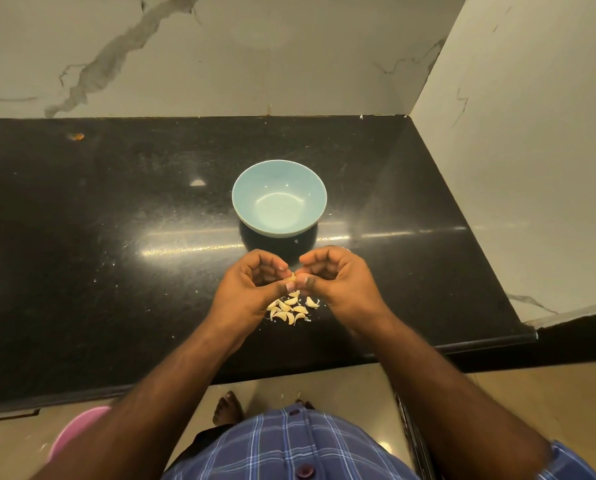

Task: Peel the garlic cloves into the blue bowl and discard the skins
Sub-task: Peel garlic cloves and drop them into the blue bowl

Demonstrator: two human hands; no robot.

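On the black counter (116,237), left hand (251,289) and right hand (338,282) pinch a garlic clove (291,277).

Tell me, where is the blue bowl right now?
The blue bowl sits mid-frame on the black counter, just beyond both hands, with the garlic pile nearer the person.

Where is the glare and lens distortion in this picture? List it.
Head view: a bright streak of glare crosses the black countertop just below the blue bowl, which also shows a sheen inside; the wide-angle lens bows the counter edges; the garlic cloves stay reasonably sharp.
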